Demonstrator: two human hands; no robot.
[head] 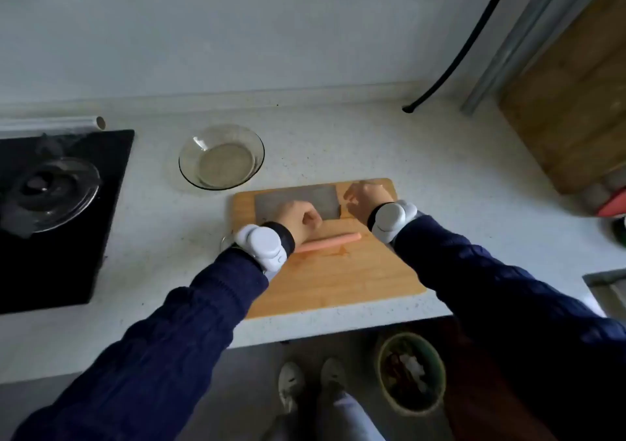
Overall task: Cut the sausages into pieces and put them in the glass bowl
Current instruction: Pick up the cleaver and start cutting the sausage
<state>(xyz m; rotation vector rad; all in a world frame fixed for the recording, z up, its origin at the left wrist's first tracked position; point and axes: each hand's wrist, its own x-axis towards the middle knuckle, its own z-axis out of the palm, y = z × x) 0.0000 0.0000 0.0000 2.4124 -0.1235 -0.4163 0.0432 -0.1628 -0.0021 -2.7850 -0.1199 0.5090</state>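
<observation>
A long pink sausage [330,242] lies across the wooden cutting board [342,281]. Behind it a cleaver [298,195] lies flat on the board, blade pointing left. My left hand [298,220] is curled into a loose fist over the blade's near edge, just behind the sausage, and nothing shows in it. My right hand [364,198] covers the spot at the blade's right end where the handle lies; the handle is hidden, so a grip cannot be confirmed. The empty glass bowl [222,156] stands on the counter behind and left of the board.
A black stove [50,254] with a glass pot lid [50,193] is at the left. A large wooden board [576,101] leans at the right, with a black cable [457,57] beside it. A sink corner [606,284] is at the right edge. A bin [411,373] stands on the floor.
</observation>
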